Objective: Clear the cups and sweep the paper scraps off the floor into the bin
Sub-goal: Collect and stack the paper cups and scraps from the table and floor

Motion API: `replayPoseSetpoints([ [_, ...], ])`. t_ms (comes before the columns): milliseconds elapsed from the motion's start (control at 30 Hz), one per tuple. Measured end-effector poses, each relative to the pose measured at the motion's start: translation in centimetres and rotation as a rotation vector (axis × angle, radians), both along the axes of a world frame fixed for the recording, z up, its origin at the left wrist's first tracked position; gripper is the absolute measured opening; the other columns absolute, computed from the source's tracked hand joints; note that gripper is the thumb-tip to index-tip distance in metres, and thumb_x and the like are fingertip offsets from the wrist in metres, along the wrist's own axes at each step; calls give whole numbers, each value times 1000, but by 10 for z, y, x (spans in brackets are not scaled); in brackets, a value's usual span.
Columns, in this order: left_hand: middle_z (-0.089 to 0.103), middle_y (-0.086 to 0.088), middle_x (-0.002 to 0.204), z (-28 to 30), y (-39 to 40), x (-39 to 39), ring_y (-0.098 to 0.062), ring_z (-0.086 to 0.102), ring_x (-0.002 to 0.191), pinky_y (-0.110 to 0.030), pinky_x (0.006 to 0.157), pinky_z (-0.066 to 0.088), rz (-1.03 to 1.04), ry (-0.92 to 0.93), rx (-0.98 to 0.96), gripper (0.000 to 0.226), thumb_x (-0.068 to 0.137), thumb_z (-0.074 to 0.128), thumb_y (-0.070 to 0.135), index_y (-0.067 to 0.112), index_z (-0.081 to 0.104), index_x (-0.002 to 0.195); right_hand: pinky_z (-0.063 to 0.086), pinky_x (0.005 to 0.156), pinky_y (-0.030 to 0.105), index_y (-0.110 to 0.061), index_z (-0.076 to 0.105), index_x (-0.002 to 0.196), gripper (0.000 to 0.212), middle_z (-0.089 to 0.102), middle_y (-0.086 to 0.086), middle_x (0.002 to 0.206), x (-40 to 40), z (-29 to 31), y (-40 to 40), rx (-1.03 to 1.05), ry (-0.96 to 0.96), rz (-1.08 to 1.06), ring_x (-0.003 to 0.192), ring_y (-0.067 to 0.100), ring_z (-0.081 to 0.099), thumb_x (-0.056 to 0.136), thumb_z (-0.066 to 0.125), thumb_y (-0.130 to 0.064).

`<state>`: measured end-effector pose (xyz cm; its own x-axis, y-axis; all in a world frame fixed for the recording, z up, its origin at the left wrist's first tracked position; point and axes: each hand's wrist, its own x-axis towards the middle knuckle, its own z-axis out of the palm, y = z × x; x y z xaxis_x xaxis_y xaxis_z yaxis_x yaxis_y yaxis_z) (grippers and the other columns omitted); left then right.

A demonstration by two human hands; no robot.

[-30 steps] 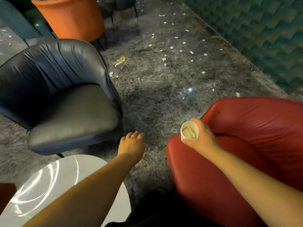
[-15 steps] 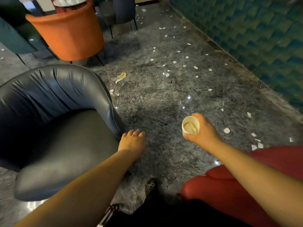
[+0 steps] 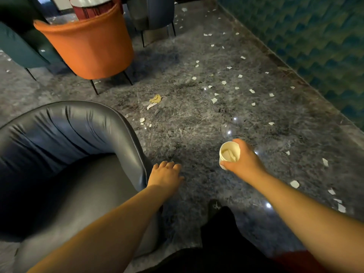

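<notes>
My right hand (image 3: 245, 163) grips a white paper cup (image 3: 229, 153) with crumpled paper inside, held above the dark marble floor. My left hand (image 3: 165, 177) hangs relaxed and holds nothing, just right of the grey chair's armrest. Several white paper scraps (image 3: 214, 100) lie scattered over the floor ahead and to the right. A crumpled yellowish wad (image 3: 155, 99) with a white strip lies near the middle. No bin is in view.
A grey leather armchair (image 3: 65, 154) fills the left. An orange chair (image 3: 88, 44) stands ahead left, a dark chair (image 3: 155, 14) behind it, a teal chair (image 3: 17, 50) at far left. A teal padded wall (image 3: 315, 46) runs along the right. My dark shoe (image 3: 214, 208) shows below.
I have walked forward: the red chair and the white table have dropped out of view at the bottom, and the scraps are nearer. My right hand still holds the cup.
</notes>
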<state>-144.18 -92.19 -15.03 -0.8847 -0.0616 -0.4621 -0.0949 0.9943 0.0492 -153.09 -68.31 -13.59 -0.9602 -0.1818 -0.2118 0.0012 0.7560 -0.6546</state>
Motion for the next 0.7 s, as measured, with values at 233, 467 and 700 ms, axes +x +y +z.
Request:
replayPoseSetpoints([
  [233, 45, -3, 147, -7, -38, -123, -26, 34, 138, -42, 110, 28, 102, 15, -7, 49, 100, 40, 46, 22, 41, 143, 39, 83, 26, -23, 37, 137, 83, 47, 7, 135, -136, -11, -41, -2, -5, 65, 116, 26, 49, 69, 83, -32],
  [467, 40, -4, 152, 1, -70, -249, -26, 31, 141, -42, 114, 26, 220, -11, 17, 50, 102, 35, 43, 22, 36, 148, 43, 89, 31, -24, 36, 137, 84, 46, 8, 135, -280, -2, -74, 27, -5, 196, 114, 26, 50, 69, 83, -32],
  [700, 41, -2, 151, 12, -117, -351, -26, 33, 140, -42, 112, 29, 262, 39, -9, 54, 101, 39, 48, 25, 33, 149, 40, 86, 27, -23, 36, 137, 84, 46, 8, 134, -398, 1, -134, 44, 20, 292, 115, 25, 49, 69, 83, -33],
])
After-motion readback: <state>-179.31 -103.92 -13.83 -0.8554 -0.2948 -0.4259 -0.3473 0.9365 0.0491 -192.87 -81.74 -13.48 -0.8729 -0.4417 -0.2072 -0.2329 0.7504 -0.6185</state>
